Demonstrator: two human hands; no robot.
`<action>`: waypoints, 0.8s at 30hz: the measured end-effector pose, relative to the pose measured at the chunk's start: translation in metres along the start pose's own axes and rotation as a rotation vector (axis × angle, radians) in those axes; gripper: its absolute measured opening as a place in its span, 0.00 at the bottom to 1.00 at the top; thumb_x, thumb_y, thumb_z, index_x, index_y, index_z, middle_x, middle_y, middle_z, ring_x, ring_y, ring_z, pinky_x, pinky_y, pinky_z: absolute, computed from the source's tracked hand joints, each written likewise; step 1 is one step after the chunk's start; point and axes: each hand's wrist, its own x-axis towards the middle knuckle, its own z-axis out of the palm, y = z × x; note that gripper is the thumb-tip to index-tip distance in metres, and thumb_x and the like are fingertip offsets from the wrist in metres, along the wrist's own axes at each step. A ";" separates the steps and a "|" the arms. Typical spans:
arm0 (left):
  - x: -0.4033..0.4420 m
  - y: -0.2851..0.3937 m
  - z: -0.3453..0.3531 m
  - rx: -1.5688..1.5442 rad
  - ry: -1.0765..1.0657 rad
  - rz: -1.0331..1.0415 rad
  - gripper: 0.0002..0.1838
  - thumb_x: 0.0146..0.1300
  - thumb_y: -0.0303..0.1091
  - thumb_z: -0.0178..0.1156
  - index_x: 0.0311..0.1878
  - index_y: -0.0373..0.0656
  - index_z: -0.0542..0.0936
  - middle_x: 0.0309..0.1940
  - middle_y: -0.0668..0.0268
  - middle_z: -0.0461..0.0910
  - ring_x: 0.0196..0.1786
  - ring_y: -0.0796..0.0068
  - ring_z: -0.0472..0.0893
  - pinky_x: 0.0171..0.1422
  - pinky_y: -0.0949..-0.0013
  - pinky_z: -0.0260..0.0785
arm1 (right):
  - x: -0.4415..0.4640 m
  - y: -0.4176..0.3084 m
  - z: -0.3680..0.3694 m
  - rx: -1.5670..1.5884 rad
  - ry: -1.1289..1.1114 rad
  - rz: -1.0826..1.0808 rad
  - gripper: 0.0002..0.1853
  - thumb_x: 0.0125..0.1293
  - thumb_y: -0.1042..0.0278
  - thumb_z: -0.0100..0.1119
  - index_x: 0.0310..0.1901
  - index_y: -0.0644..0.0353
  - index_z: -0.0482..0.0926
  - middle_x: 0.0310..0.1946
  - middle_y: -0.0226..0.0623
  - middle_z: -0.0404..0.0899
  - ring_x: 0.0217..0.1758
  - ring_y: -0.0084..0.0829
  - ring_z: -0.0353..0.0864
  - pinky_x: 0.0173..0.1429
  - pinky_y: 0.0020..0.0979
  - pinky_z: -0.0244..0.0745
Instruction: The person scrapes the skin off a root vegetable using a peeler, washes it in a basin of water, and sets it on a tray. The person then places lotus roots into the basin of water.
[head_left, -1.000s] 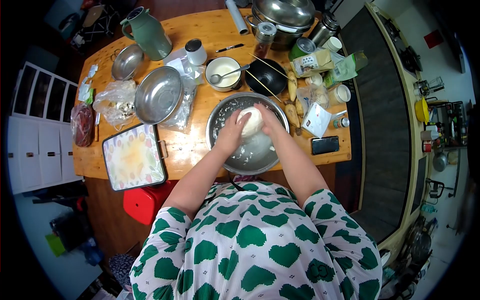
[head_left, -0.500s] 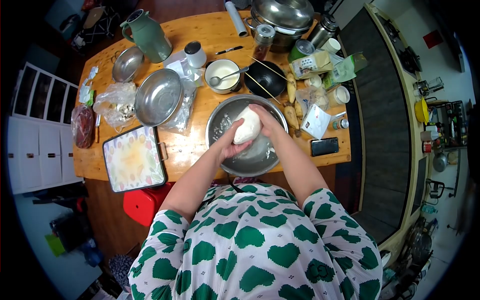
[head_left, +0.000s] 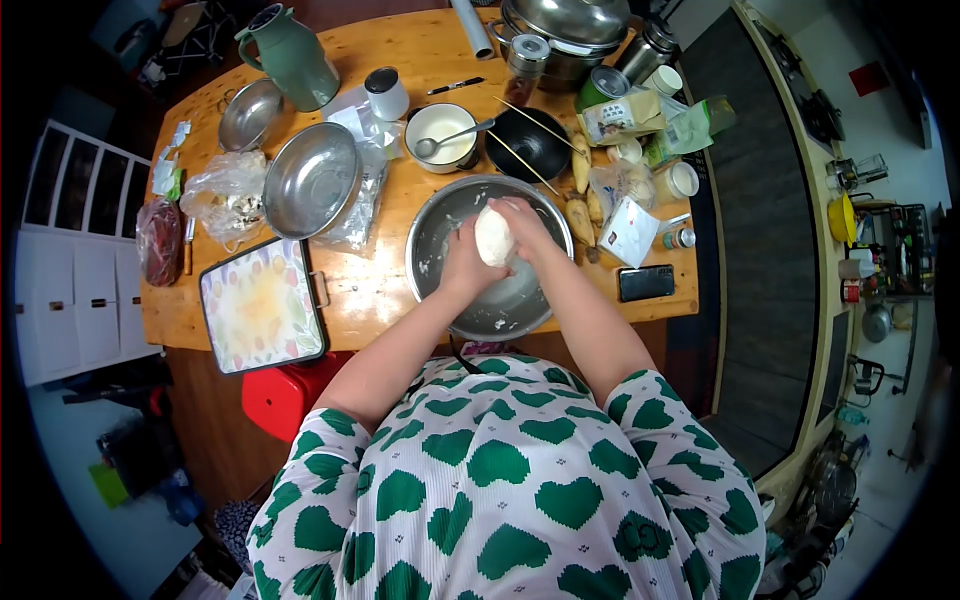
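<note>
A smooth white lump of dough [head_left: 493, 238] is held between my two hands over a wide metal mixing bowl [head_left: 425, 300]. My left hand [head_left: 465, 262] grips its left and lower side, and my right hand [head_left: 522, 228] wraps its upper right side. Bits of dough and flour cling to the bowl's inner wall. Just behind the bowl are a white enamel pot [head_left: 415, 130] with a spoon [head_left: 455, 138] across it and a black bowl [head_left: 540, 150] with chopsticks [head_left: 522, 160] lying over it.
On the left stand a steel basin [head_left: 312, 185], a floral tray [head_left: 262, 310] and a green jug [head_left: 300, 65]. Bananas [head_left: 580, 220], a phone [head_left: 647, 283] and a paper package [head_left: 622, 118] lie to the right. A large steamer pot [head_left: 565, 30] is at the back; a red stool [head_left: 285, 395] stands below.
The dough has been turned more upright between my hands, and my left hand has moved up along its left side. The whole view has shifted slightly.
</note>
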 end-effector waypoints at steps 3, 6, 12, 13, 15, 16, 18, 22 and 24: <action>-0.005 0.010 -0.009 -0.019 -0.011 0.029 0.61 0.39 0.40 0.85 0.77 0.40 0.61 0.68 0.40 0.71 0.70 0.43 0.73 0.75 0.52 0.68 | -0.010 -0.007 0.008 -0.082 0.083 -0.028 0.27 0.69 0.55 0.72 0.62 0.62 0.75 0.52 0.42 0.82 0.53 0.32 0.83 0.54 0.34 0.81; 0.002 -0.006 -0.010 -0.065 -0.005 0.149 0.58 0.43 0.40 0.84 0.77 0.43 0.61 0.67 0.44 0.73 0.70 0.46 0.75 0.74 0.53 0.70 | -0.014 -0.012 0.009 -0.137 0.060 -0.041 0.25 0.70 0.55 0.70 0.61 0.60 0.76 0.52 0.39 0.82 0.55 0.31 0.82 0.57 0.33 0.79; 0.011 -0.025 -0.016 -1.141 -0.512 -0.534 0.42 0.66 0.53 0.69 0.76 0.43 0.65 0.64 0.49 0.78 0.58 0.51 0.85 0.56 0.58 0.86 | -0.026 -0.016 -0.011 0.143 -0.178 0.042 0.21 0.75 0.55 0.64 0.63 0.56 0.78 0.56 0.34 0.81 0.58 0.30 0.81 0.63 0.33 0.77; 0.008 -0.024 -0.021 -1.303 -0.622 -0.661 0.41 0.69 0.57 0.66 0.76 0.42 0.65 0.63 0.49 0.79 0.56 0.51 0.86 0.54 0.59 0.87 | -0.025 -0.014 -0.014 0.193 -0.213 0.064 0.22 0.75 0.54 0.63 0.63 0.55 0.78 0.57 0.34 0.81 0.60 0.30 0.81 0.64 0.34 0.76; 0.004 -0.023 -0.025 -1.442 -0.663 -0.696 0.44 0.72 0.69 0.53 0.74 0.38 0.69 0.57 0.46 0.82 0.50 0.51 0.89 0.46 0.63 0.89 | -0.029 -0.010 -0.019 0.293 -0.280 0.109 0.23 0.77 0.52 0.61 0.65 0.55 0.77 0.58 0.33 0.81 0.62 0.30 0.80 0.67 0.34 0.75; 0.002 -0.024 -0.028 -1.509 -0.700 -0.680 0.45 0.72 0.71 0.51 0.73 0.37 0.70 0.56 0.45 0.82 0.49 0.51 0.89 0.44 0.64 0.90 | -0.032 -0.011 -0.019 0.295 -0.286 0.113 0.23 0.79 0.51 0.58 0.67 0.56 0.76 0.60 0.33 0.81 0.65 0.31 0.79 0.72 0.36 0.72; 0.001 -0.026 -0.032 -1.614 -0.785 -0.676 0.49 0.70 0.77 0.46 0.73 0.37 0.71 0.54 0.42 0.83 0.47 0.50 0.90 0.38 0.63 0.90 | -0.038 -0.012 -0.021 0.324 -0.344 0.101 0.23 0.79 0.52 0.58 0.66 0.56 0.76 0.60 0.33 0.80 0.66 0.32 0.78 0.72 0.37 0.71; 0.000 -0.018 -0.050 -1.597 -0.849 -0.706 0.43 0.74 0.73 0.44 0.70 0.41 0.75 0.53 0.45 0.85 0.44 0.53 0.90 0.38 0.65 0.89 | -0.054 -0.022 -0.011 0.355 -0.332 0.094 0.21 0.79 0.54 0.57 0.66 0.56 0.76 0.61 0.34 0.79 0.67 0.33 0.77 0.73 0.38 0.70; -0.003 -0.007 -0.057 -1.529 -0.803 -0.735 0.42 0.75 0.71 0.44 0.71 0.43 0.75 0.54 0.47 0.85 0.48 0.53 0.89 0.43 0.61 0.89 | -0.065 -0.028 -0.006 0.331 -0.277 0.028 0.21 0.79 0.55 0.58 0.66 0.57 0.76 0.62 0.35 0.79 0.67 0.33 0.76 0.73 0.37 0.70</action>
